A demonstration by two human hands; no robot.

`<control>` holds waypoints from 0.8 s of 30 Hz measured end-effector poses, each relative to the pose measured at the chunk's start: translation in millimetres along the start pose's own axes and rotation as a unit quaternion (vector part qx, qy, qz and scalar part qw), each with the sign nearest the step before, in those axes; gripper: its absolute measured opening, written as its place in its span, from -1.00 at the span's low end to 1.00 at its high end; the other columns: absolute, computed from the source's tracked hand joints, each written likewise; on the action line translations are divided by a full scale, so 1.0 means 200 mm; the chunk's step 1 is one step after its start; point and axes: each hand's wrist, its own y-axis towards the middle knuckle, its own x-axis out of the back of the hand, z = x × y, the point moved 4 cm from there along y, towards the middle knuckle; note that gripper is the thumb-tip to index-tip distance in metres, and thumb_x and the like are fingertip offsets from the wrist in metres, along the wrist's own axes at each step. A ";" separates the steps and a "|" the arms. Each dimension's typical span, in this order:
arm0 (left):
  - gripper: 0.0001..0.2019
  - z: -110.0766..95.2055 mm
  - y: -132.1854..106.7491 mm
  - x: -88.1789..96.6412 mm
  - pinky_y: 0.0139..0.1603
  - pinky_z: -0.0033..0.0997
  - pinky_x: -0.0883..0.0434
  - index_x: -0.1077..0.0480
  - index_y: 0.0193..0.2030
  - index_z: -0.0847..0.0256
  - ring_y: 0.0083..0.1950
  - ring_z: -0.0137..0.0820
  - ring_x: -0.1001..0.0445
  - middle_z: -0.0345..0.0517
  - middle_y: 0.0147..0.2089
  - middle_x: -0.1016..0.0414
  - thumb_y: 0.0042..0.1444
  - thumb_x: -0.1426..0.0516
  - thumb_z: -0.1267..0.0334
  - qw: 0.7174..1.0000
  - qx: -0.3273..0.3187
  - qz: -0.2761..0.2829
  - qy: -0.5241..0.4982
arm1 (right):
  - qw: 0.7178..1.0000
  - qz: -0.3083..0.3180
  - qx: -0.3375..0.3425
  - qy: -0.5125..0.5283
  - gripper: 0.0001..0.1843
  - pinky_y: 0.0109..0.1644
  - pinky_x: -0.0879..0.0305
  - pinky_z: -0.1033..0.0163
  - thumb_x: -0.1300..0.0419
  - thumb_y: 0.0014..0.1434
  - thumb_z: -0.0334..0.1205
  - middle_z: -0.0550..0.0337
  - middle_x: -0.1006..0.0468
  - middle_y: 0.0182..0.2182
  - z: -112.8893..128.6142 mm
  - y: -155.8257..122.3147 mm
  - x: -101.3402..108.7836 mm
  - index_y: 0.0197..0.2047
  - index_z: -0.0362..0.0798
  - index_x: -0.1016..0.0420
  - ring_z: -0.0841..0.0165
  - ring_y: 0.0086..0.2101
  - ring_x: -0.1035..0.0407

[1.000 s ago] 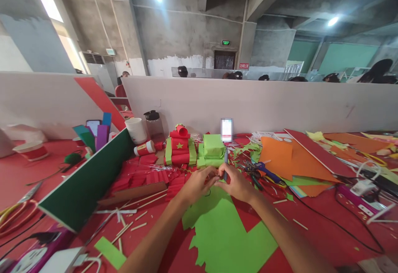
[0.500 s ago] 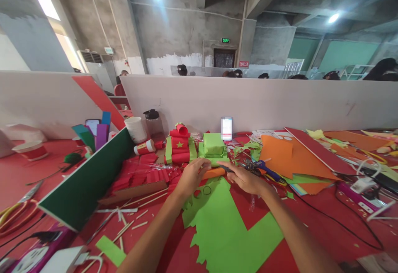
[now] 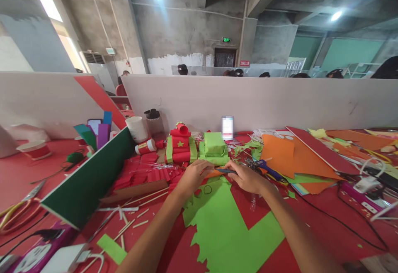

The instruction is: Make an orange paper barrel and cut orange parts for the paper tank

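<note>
My right hand is closed around a dark, slim pen-like tool, which points left toward my other hand. My left hand has its fingers curled down at the left end of an orange piece; what they hold is hidden. Below both hands lies a large green paper sheet with a ragged left edge and a small drawn circle. Just beyond the hands stand a green paper-wrapped block model and a red and green paper model with a yellow star.
A dark green board stands on edge at the left, beside a tray of red paper pieces. Orange sheets and a blue-handled tool lie at the right. Scissors, power strips and cables lie near the sides.
The right hand has turned slightly, so more of the dark tool shows, lying nearly level. Both hands remain close together over the orange piece. The view has shifted slightly.
</note>
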 end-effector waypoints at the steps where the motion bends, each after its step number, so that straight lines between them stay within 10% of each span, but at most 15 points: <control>1: -0.78 0.00 0.00 0.00 -0.02 -0.37 -0.38 -0.50 -0.11 0.14 -0.06 -0.30 -0.48 -0.09 -0.11 -0.58 0.30 -0.03 0.22 1.000 -0.001 0.004 0.002 | 1.000 0.003 0.000 0.000 -0.76 -0.13 -0.23 0.23 -0.02 0.33 -0.31 0.10 -0.56 -0.23 0.00 0.00 0.00 0.06 0.02 -0.29 0.25 -0.21 -0.42; 24: -0.82 -0.05 0.00 -0.02 -0.05 -0.35 -0.41 -0.50 -0.11 0.17 -0.10 -0.29 -0.50 -0.04 -0.16 -0.57 0.27 -0.09 0.25 0.998 -0.036 0.043 0.013 | 1.000 0.006 0.017 -0.008 -0.77 -0.20 -0.20 0.28 -0.03 0.31 -0.33 0.14 -0.56 -0.25 0.03 0.01 -0.04 0.03 0.05 -0.31 0.25 -0.28 -0.43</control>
